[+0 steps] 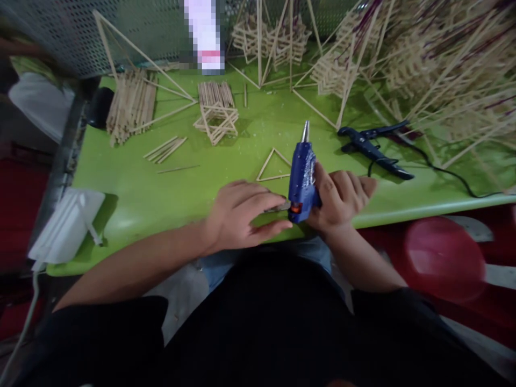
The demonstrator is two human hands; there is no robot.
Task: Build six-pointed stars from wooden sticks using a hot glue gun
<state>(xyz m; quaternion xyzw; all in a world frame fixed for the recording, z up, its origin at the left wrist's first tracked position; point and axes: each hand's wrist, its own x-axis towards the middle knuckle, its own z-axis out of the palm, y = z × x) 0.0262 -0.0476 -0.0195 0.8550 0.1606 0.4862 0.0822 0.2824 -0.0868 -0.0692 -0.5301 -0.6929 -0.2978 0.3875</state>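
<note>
A blue hot glue gun (302, 172) is gripped by its handle in my right hand (341, 196), its metal nozzle pointing away from me. My left hand (245, 215) is at the rear of the gun, thumb and index finger apart. By those fingertips is a small greyish piece (284, 206); I cannot tell whether they touch it. Just beyond the hands lies a triangle of thin sticks (273, 165), its right corner hidden behind the gun. Farther back, a star-shaped stack of sticks (216, 122) sits against a row of short sticks (215, 94).
Bundled sticks (133, 105) and a few loose ones (166, 149) lie left on the green table (133, 199). Black-handled cutters (373, 148) and a cord (439, 166) are right. Stick frames (423, 70) crowd the back right. A white box (66, 226) stands at the left edge.
</note>
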